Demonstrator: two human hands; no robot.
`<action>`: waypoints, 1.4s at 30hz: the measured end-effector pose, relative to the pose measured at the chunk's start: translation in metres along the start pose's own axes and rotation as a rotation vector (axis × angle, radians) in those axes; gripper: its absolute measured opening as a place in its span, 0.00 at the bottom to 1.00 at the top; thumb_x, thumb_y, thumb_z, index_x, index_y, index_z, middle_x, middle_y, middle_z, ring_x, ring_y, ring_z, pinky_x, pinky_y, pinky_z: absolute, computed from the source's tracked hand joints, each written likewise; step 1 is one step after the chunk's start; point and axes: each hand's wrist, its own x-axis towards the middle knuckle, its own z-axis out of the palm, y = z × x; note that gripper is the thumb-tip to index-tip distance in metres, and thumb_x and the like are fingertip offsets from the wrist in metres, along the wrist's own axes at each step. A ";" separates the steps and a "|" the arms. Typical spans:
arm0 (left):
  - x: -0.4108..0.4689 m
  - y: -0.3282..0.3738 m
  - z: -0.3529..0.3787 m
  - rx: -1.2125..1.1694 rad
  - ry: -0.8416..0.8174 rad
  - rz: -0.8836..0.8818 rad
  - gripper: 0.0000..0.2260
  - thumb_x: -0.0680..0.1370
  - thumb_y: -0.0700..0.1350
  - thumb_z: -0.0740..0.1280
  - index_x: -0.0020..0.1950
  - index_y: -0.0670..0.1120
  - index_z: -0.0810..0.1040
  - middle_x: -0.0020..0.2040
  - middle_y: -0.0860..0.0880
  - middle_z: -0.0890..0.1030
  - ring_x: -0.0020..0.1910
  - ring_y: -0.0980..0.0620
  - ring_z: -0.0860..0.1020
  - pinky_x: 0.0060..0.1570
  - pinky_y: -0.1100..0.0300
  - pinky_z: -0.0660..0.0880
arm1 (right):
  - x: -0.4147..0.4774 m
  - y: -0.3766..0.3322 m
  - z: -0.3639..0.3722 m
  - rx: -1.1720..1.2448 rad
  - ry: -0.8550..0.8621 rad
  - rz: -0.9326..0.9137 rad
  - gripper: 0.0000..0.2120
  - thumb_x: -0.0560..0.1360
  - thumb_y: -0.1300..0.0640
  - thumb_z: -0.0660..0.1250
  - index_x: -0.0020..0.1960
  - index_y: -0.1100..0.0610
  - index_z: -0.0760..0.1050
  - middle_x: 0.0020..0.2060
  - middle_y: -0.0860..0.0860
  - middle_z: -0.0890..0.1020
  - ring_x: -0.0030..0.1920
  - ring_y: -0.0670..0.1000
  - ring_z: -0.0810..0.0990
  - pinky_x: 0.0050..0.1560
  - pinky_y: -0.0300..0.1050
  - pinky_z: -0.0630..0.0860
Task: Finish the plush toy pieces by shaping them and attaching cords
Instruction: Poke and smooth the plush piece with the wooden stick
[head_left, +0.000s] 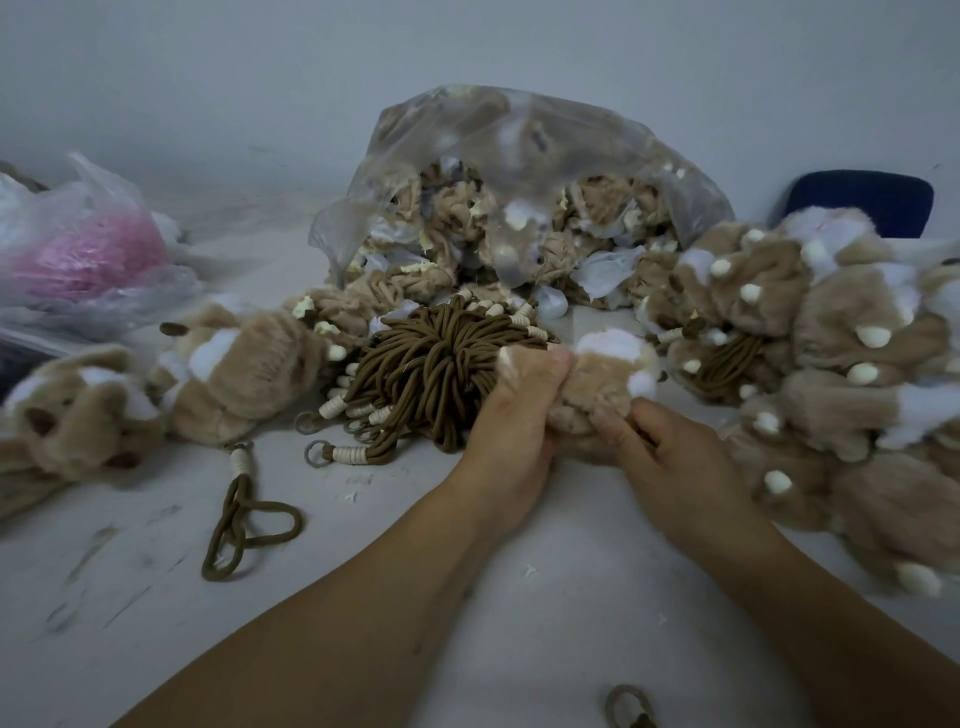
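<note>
Nearest, at the bottom edge of the white table (467, 613), part of a brown cord loop (629, 704); leftward, a loose cord (243, 525) with a ringed end. Mid-table, a tan-and-white plush piece (608, 376) gripped from both sides: left hand (511, 415) curled round its left end, right hand (662, 454) pinching its near right edge. Touching the left hand, a bundle of brown cords (436, 364). Right, a heap of plush pieces (841, 374); left, more plush toys (234, 379). Farther back, a clear bag (519, 156) full of crumpled tan pieces, a pink-filled bag (78, 254), a dark blue chair back (862, 202).

plush piece (602, 384): tan-and-white; crumpled; held mid-table | cord bundle (441, 364): brown; heaped just left | loose cord (244, 525): looped; front-left
</note>
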 end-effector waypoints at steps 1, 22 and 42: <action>-0.001 -0.004 0.003 0.013 -0.033 0.005 0.16 0.83 0.47 0.61 0.61 0.35 0.76 0.56 0.36 0.82 0.57 0.43 0.81 0.60 0.51 0.77 | 0.000 -0.001 0.000 0.010 0.013 0.008 0.19 0.73 0.38 0.57 0.33 0.50 0.70 0.28 0.44 0.76 0.33 0.47 0.76 0.35 0.48 0.73; -0.005 -0.004 0.005 0.132 0.228 -0.072 0.19 0.82 0.51 0.64 0.57 0.34 0.80 0.53 0.34 0.83 0.55 0.40 0.82 0.61 0.46 0.77 | -0.001 -0.004 -0.001 -0.007 -0.027 -0.066 0.22 0.68 0.32 0.55 0.27 0.48 0.64 0.27 0.38 0.74 0.29 0.40 0.71 0.29 0.39 0.63; -0.008 0.000 0.004 0.258 0.265 0.149 0.16 0.80 0.59 0.59 0.54 0.57 0.85 0.52 0.50 0.86 0.54 0.53 0.83 0.56 0.57 0.79 | -0.009 -0.013 0.011 -0.147 0.024 -0.068 0.24 0.69 0.29 0.46 0.30 0.48 0.61 0.23 0.44 0.69 0.28 0.42 0.70 0.28 0.39 0.59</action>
